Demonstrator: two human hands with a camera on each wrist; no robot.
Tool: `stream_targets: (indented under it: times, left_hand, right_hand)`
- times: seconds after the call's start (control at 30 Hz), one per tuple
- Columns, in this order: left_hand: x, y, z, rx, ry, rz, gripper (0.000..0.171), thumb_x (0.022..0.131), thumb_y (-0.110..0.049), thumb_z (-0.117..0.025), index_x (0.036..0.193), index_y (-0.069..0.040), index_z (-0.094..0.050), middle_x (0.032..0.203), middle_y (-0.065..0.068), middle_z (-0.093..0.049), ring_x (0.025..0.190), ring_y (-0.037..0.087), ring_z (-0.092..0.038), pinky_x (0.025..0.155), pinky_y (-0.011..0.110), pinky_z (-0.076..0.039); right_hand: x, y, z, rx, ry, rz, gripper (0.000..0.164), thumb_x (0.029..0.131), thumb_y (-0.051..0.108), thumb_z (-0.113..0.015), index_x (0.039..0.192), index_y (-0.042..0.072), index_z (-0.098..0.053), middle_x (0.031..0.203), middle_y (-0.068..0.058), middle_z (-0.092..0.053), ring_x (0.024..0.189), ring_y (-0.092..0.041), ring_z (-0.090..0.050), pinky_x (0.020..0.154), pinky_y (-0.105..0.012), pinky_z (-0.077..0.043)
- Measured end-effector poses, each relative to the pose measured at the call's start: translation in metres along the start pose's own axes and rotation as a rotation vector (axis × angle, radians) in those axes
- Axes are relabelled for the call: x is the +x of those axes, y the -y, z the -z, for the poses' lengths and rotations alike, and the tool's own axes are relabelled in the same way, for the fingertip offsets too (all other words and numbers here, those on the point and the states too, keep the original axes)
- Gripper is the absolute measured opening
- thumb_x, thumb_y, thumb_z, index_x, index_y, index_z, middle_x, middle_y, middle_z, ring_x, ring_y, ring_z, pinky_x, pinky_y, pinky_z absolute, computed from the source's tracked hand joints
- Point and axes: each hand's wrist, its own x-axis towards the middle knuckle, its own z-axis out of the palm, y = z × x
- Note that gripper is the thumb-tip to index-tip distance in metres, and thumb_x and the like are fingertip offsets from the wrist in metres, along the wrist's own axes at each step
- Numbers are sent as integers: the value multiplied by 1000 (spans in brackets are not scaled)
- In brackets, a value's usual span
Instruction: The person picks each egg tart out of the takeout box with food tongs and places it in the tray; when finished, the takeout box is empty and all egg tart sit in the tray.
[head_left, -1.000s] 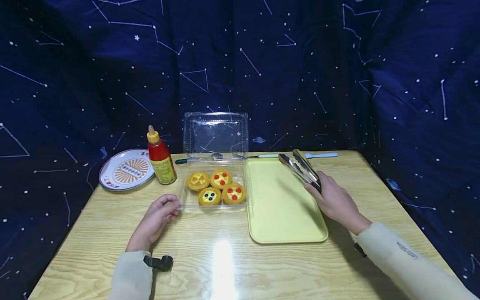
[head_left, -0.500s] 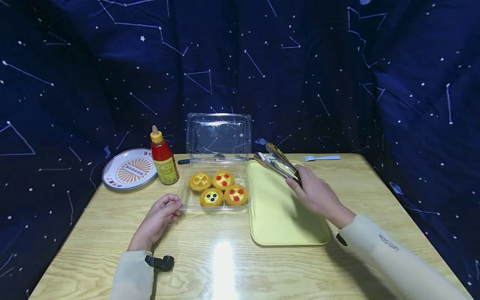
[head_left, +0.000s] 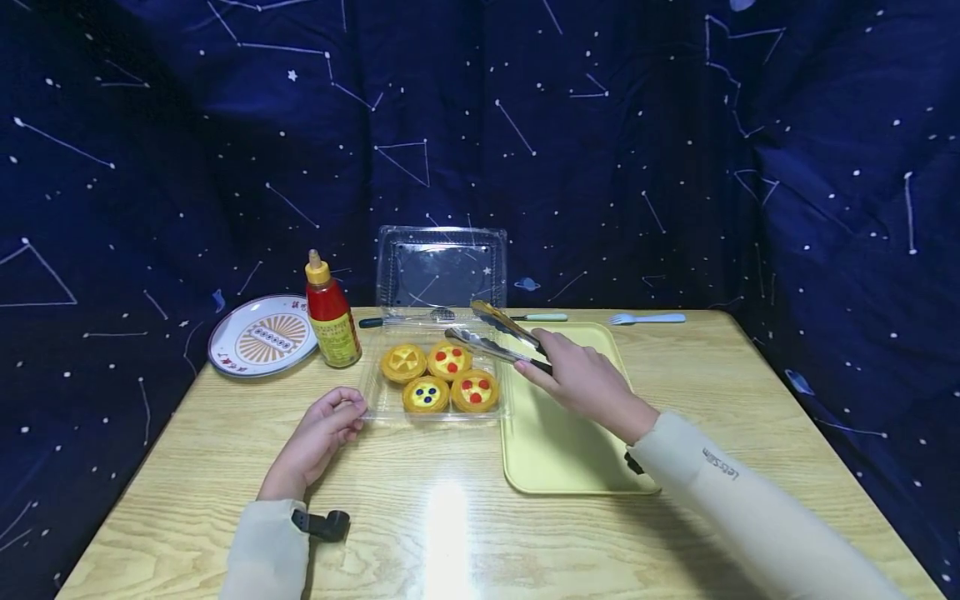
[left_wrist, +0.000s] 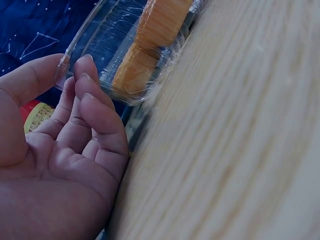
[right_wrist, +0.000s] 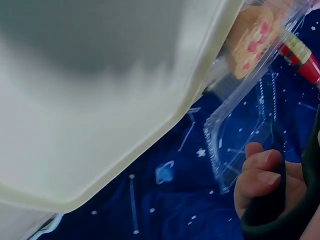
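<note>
My left hand (head_left: pixel 315 437) pinches the front left corner of a clear plastic clamshell box (head_left: pixel 381 407), its rim between thumb and fingers in the left wrist view. Inside sit several egg tarts: two with red dots (head_left: pixel 475 391), one with blue dots (head_left: pixel 426 394) and one with a triangle pattern (head_left: pixel 403 363). The box's lid (head_left: pixel 442 271) stands open at the back. Metal tongs (head_left: pixel 495 349) with dark handles are gripped by my right hand (head_left: pixel 588 379), their arms spread and their tips over the back right of the box. Nothing shows between the tips.
Right beside the box lies a yellow tray (head_left: pixel 558 467), under my right forearm. A red sauce bottle (head_left: pixel 335 333) and a patterned plate (head_left: pixel 225 362) are at the left. Along the back edge lie a light blue fork (head_left: pixel 652 318), a pale green handle (head_left: pixel 546 317) and a dark green handle (head_left: pixel 371 322).
My right hand has carried the tongs left from above the tray to over the box of tarts. My left hand still holds the box's corner. The head view has shifted slightly.
</note>
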Motion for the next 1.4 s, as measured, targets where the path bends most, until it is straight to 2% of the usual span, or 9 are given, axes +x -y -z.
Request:
stream_targets:
  times: [0.27,0.47,0.63,0.8,1.13,1.4]
  left_hand:
    - [-1,1,-1,-23,-7,-6,16,98,-15,-61,106,-6,-51,83,-1,-55,73,11,-50,65,24,-44]
    - [-1,2,0,-10,-12,5,17,98,-17,-62,106,-7,-51,84,-1,-55,74,11,-50,66,24,-44]
    - [1,2,1,-7,-8,-3,14,99,-17,-61,104,-8,-53,83,-1,-56,74,12,-50,66,24,-44]
    - [2,2,0,-1,-4,-12,13,99,-16,-61,103,-8,-52,82,-1,-56,72,12,-50,65,24,-45]
    - [2,4,-1,-19,9,-45,9,99,-12,-59,102,-7,-53,81,-3,-57,71,10,-50,65,23,-44]
    - [1,5,2,-3,7,-44,12,99,-14,-61,104,-7,-52,83,-2,-58,72,12,-50,65,24,-44]
  right_hand:
    - [15,26,-12,-83,52,65,64,95,67,-44,131,15,-53,111,-5,-63,70,-25,-63,57,-41,-50]
    - [27,44,-21,-94,92,97,65,94,66,-49,128,11,-53,109,-5,-64,58,-17,-56,52,-35,-47]
    - [36,57,-28,-138,139,121,62,94,68,-46,119,11,-54,99,-3,-61,51,-13,-50,48,-32,-43]
    - [44,65,-35,-196,151,127,65,93,69,-44,119,11,-57,95,-3,-61,55,-14,-52,46,-31,-44]
    - [55,70,-47,-260,200,141,65,94,68,-45,125,13,-55,104,-4,-61,67,-17,-56,51,-33,-46]
    - [62,74,-53,-293,161,208,53,95,62,-51,121,15,-57,97,1,-62,66,-17,-58,49,-33,-46]
